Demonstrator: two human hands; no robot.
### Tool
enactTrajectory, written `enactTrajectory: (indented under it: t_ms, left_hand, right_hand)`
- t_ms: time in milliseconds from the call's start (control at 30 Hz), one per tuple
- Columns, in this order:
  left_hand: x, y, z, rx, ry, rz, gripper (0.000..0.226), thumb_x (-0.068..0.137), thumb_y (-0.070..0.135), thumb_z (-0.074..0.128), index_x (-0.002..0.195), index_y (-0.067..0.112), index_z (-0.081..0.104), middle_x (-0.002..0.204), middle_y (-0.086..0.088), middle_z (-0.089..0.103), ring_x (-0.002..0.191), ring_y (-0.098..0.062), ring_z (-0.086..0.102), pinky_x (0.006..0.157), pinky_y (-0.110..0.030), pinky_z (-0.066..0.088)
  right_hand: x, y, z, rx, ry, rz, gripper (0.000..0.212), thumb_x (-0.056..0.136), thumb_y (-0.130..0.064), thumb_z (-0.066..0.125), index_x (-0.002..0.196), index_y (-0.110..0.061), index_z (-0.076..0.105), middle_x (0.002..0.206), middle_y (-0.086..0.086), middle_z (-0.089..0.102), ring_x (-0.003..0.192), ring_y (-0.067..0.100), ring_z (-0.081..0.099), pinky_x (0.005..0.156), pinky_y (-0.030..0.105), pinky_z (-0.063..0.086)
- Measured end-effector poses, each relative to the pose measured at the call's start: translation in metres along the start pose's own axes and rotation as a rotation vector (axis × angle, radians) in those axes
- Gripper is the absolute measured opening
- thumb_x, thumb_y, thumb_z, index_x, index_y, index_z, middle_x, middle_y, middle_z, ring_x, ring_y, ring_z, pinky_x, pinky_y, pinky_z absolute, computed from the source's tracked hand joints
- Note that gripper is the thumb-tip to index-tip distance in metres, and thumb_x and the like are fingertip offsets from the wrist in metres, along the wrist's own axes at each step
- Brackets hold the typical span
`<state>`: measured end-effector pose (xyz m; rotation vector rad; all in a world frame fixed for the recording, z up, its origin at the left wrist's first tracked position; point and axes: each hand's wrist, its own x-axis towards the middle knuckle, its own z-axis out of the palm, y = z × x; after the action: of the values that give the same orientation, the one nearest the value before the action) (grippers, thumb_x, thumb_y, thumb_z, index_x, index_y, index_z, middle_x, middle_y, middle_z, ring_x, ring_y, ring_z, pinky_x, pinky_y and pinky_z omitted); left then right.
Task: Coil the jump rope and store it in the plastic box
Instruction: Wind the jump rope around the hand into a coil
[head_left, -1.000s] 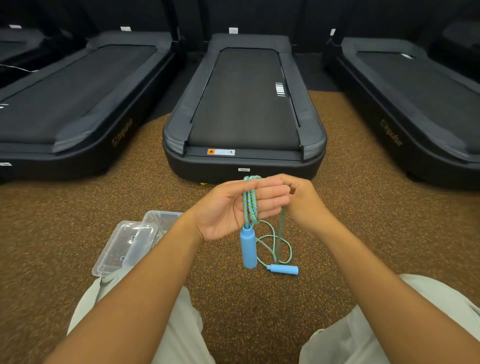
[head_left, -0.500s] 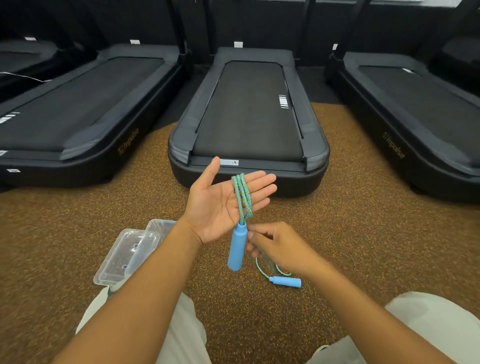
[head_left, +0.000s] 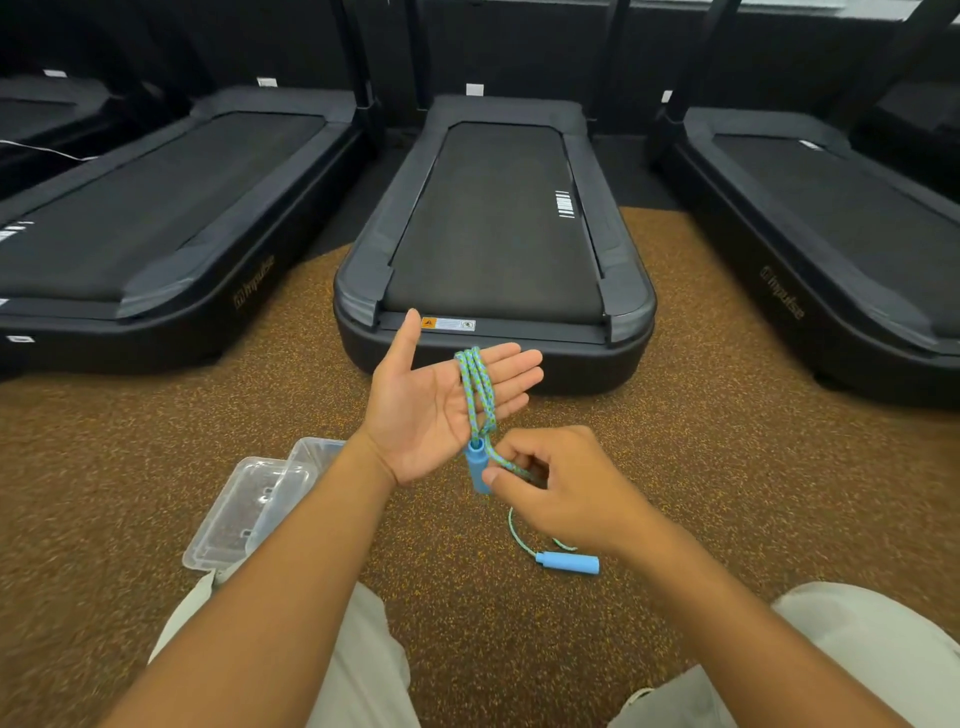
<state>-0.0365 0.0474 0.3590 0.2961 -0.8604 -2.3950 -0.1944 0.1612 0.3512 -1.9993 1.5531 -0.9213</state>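
The jump rope (head_left: 475, 387) loops over the flat left hand (head_left: 441, 405), whose fingers (head_left: 511, 371) lie straight; one blue handle (head_left: 477, 465) hangs below that palm. The right hand (head_left: 561, 493) pinches the cord beside that handle. The second handle (head_left: 567, 563) lies on the floor below it; the plastic box (head_left: 311, 457) sits left.

I see left hand (head_left: 441, 400) flat w/ jump rope (head_left: 475, 387) looped over fingers; right hand (head_left: 566, 483) pinches rope; plastic box (head_left: 317, 449) on floor.
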Motion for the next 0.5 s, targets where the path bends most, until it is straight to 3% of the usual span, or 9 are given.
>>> enactTrajectory:
  t_ms: [133, 267, 367, 500]
  left_hand:
    - [0.002, -0.001, -0.001, 0.035, 0.043, -0.006, 0.104, 0.092, 0.080, 0.024, 0.149, -0.006, 0.038, 0.149, -0.027, 0.050, 0.140, -0.037, 0.048, 0.122, -0.048, 0.029]
    - [0.002, -0.002, 0.000, 0.033, 0.039, -0.040, 0.106, 0.091, 0.082, 0.025, 0.150, -0.005, 0.038, 0.150, -0.026, 0.050, 0.141, -0.037, 0.048, 0.119, -0.049, 0.033]
    - [0.001, -0.007, 0.001, 0.051, -0.001, -0.084, 0.110, 0.088, 0.085, 0.026, 0.151, -0.005, 0.038, 0.153, -0.025, 0.045, 0.141, -0.037, 0.044, 0.117, -0.046, 0.031]
    - [0.001, -0.020, 0.010, 0.076, -0.079, -0.139, 0.111, 0.090, 0.086, 0.022, 0.143, -0.007, 0.048, 0.135, -0.027, 0.058, 0.118, -0.032, 0.060, 0.104, -0.041, 0.047]
  right_hand:
    - [0.001, -0.010, -0.009, 0.056, 0.053, -0.063, 0.008, 0.085, -0.012, 0.069, 0.081, -0.019, 0.068, 0.058, -0.001, 0.056, 0.050, 0.008, 0.041, 0.052, 0.024, 0.035]
    - [0.006, -0.017, -0.018, 0.053, 0.135, -0.093, 0.002, 0.089, -0.019, 0.073, 0.089, -0.019, 0.075, 0.062, -0.005, 0.064, 0.051, 0.004, 0.045, 0.053, 0.017, 0.032]
    - [0.012, -0.017, -0.028, -0.070, 0.130, -0.086, 0.008, 0.092, -0.029, 0.070, 0.092, -0.022, 0.075, 0.067, -0.005, 0.066, 0.055, 0.007, 0.048, 0.054, 0.030, 0.043]
    - [0.021, -0.014, -0.044, -0.174, 0.137, -0.080, 0.009, 0.092, -0.030, 0.070, 0.094, -0.023, 0.075, 0.080, -0.006, 0.070, 0.071, 0.009, 0.061, 0.069, 0.038, 0.052]
